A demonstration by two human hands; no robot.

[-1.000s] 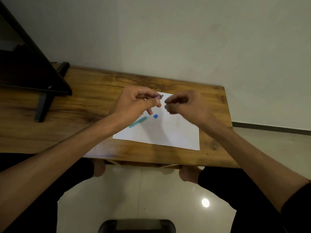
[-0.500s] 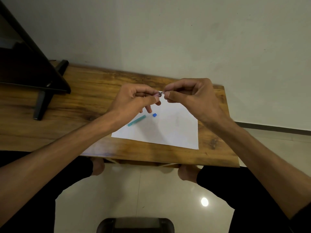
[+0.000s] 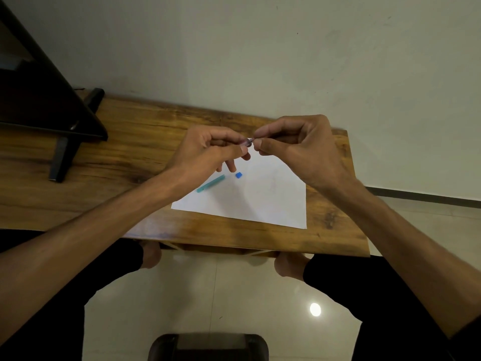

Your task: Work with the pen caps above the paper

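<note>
Just above the centre of the frame, we pinch a tiny greyish piece [image 3: 249, 142] between our left hand [image 3: 208, 149] and right hand [image 3: 296, 149], over the far edge of the white paper [image 3: 260, 199]. We judge it light, stiff and easily dropped, best held at its ends. Thumb and forefinger of each hand close on it, the other fingers loosely curled.

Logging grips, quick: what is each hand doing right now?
Left hand: closed, pinching a small dark piece at its fingertips.
Right hand: closed, pinching the same piece from the other side.
</note>
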